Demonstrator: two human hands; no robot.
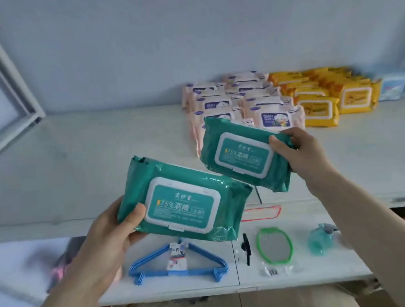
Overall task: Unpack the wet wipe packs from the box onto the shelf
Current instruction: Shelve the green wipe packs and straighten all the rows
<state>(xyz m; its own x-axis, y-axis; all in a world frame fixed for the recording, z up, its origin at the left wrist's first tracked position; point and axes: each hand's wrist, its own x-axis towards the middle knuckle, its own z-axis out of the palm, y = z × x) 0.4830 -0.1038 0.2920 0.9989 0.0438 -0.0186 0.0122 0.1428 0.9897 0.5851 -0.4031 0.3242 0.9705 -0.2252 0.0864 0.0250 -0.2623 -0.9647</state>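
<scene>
Head camera looks down on a pale shelf (83,161) whose front edge runs just under both hands. The left hand (105,237) grips one green wet wipe pack (181,201) by its left end, thumb curled over the top face, holding it in the air over that front edge. The right hand (294,153) grips a second green pack (240,159) by its right end, higher and further in above the shelf. The two packs' near corners overlap in the view, and whether they touch cannot be told. Leftward, open shelf surface stretches back to the wall and out to the white corner post (1,62). Rightward, rows of pink packs (248,97) fill the back, yellow packs (328,96) sit just beside them, and a small blue-and-white box (394,86) stands near the right edge. The second green pack hides the front of the pink rows. A lower shelf (161,289) carries blue hangers (178,264), a green-rimmed mirror (273,245), a black item (246,249) too small to name, and a teal bottle (318,241) partly behind the right forearm. The fingers under both packs are hidden.
</scene>
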